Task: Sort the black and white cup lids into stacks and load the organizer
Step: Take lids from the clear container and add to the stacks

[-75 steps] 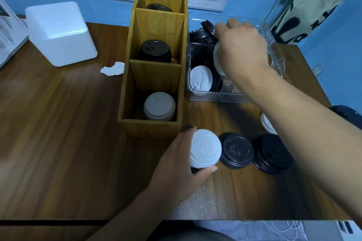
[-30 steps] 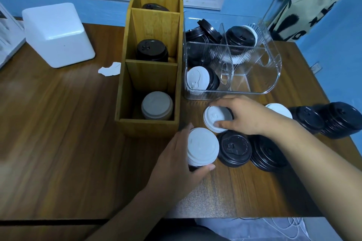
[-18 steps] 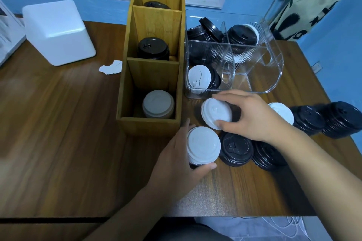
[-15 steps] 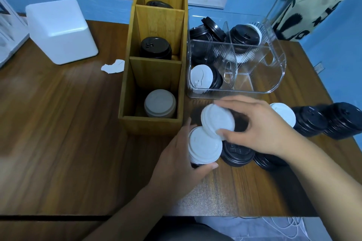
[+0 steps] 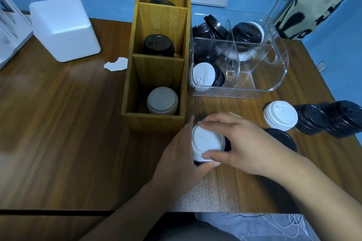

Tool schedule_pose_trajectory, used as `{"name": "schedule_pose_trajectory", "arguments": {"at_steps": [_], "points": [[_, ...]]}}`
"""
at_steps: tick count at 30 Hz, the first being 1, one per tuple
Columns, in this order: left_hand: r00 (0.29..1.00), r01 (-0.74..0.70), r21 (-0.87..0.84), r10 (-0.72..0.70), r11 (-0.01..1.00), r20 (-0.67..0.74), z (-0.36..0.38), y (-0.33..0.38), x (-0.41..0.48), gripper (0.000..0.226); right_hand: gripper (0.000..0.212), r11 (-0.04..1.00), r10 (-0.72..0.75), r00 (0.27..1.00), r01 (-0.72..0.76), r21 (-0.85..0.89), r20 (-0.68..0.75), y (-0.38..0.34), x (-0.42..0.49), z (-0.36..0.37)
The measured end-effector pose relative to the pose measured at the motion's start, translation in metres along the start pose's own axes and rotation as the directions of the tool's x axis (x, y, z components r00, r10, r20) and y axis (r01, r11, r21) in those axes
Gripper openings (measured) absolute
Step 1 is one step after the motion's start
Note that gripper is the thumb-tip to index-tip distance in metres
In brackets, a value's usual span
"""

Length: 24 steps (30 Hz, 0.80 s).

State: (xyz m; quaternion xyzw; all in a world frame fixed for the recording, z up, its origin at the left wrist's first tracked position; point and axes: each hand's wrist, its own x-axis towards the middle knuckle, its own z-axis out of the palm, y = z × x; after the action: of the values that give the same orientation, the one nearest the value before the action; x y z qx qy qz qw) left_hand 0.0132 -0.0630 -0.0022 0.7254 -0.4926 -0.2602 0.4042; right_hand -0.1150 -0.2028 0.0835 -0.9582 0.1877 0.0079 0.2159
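Both hands grip white lid stack [image 5: 205, 144].
Curled fingers [image 5: 189, 126] of left hand [image 5: 182, 154] cup its side, right hand [image 5: 242, 146] pinches across its top; stack sits on counter [image 5: 68, 143], just in front of wooden organizer [image 5: 154, 122].

Both forearms enter from the lower edge and converge at centre. Left hand [image 5: 181, 155], palm facing right, cups the left side of the white lid stack [image 5: 205, 142], with the forefinger raised along its far edge and the thumb curled round its near edge. Right hand [image 5: 242, 146], palm down, spans the stack from the right, fingers across the far rim, thumb on the near rim.
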Motion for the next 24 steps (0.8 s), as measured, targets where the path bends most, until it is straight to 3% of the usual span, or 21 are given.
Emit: {"name": "schedule_pose_trajectory", "arguments": {"at_steps": [9,16,20,22,24], "points": [[1.0,-0.006,0.022,0.005,1.0,0.014,-0.003,0.006,-0.002,0.105,0.073,0.995,0.09,0.988,-0.085,-0.046,0.123,-0.007,0.016,-0.01],[0.999,-0.027,0.001,0.027,1.0,-0.029,-0.004,0.008,-0.002,0.089,0.069,0.994,0.011,0.992,0.004,-0.113,0.129,-0.005,0.012,-0.018],[0.999,-0.033,0.049,0.034,0.998,-0.011,-0.005,0.007,-0.002,0.096,0.06,1.0,-0.015,0.997,0.017,0.023,-0.078,0.007,0.027,-0.043],[1.0,-0.025,0.063,0.025,0.998,-0.002,-0.005,0.007,-0.002,0.098,0.048,1.0,-0.001,0.983,-0.003,-0.025,-0.182,0.015,0.044,-0.057],[1.0,-0.016,0.065,0.016,0.998,0.0,-0.004,0.006,-0.002,0.099,0.039,0.988,0.022,0.981,-0.051,-0.146,-0.192,0.026,0.066,-0.067]]}}
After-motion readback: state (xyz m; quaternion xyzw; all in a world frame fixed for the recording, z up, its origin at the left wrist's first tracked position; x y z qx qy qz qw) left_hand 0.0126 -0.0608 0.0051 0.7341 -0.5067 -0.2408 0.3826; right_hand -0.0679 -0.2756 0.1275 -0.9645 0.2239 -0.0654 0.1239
